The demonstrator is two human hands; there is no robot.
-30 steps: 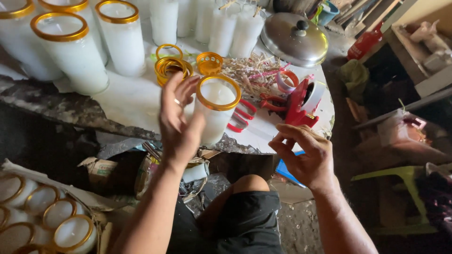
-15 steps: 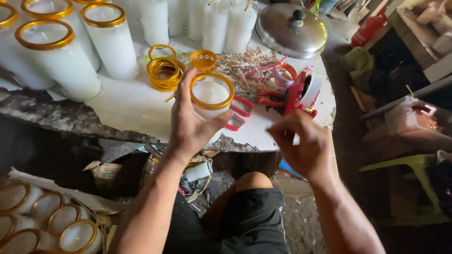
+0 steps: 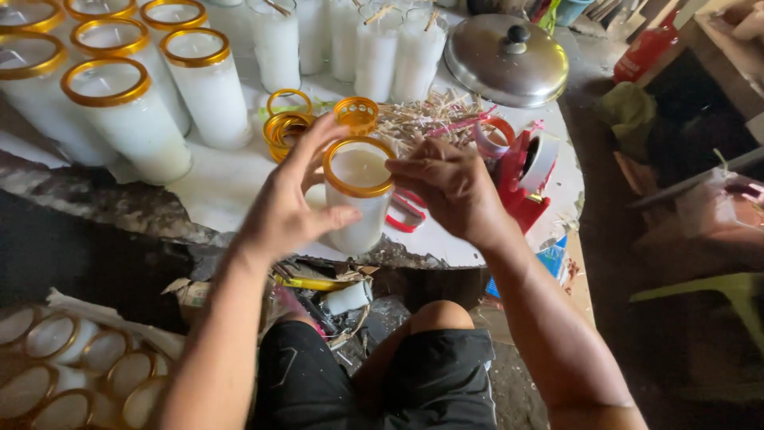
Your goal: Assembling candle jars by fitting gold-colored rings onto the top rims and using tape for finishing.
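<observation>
My left hand (image 3: 290, 209) grips the candle jar (image 3: 358, 199) at table (image 3: 223, 187) edge, six o'clock. Right hand (image 3: 450, 185) pinches at its gold rim. Likely heavy, slick, breakable glass; hold mid-body.

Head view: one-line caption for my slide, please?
Left hand grips a white candle jar while the right hand meets its gold rim.

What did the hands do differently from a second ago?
The right hand moved from near the red tape dispenser over to the gold rim of the white candle jar, and its fingertips now touch that rim. The left hand kept its grip on the jar the whole time. The loose gold rings, the other candle jars and the metal lid stayed put.
</observation>
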